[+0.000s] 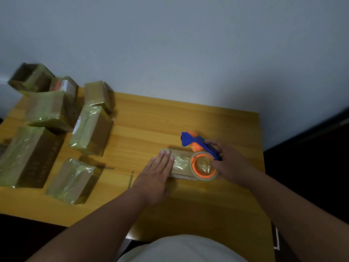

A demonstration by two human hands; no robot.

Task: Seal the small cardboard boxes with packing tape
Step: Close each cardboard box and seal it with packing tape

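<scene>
At centre frame our flat left hand (157, 172) pins the small, light-looking brown cardboard box (181, 163) while our right hand (229, 163) apparently grips the blue-and-orange tape dispenser (200, 148).

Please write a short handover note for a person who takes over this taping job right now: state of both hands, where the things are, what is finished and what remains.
Left hand: flat, fingers straight, pressing on the small box in front of you.
Right hand: grips the blue-orange tape dispenser, whose tape roll sits at the box's right end.
Done: clear tape already lies across the top of this box. The taped boxes lie grouped at the left of the wooden table.
Left: finish and cut this strip, press it down, then put the box with the others. No untaped box is visible.
</scene>
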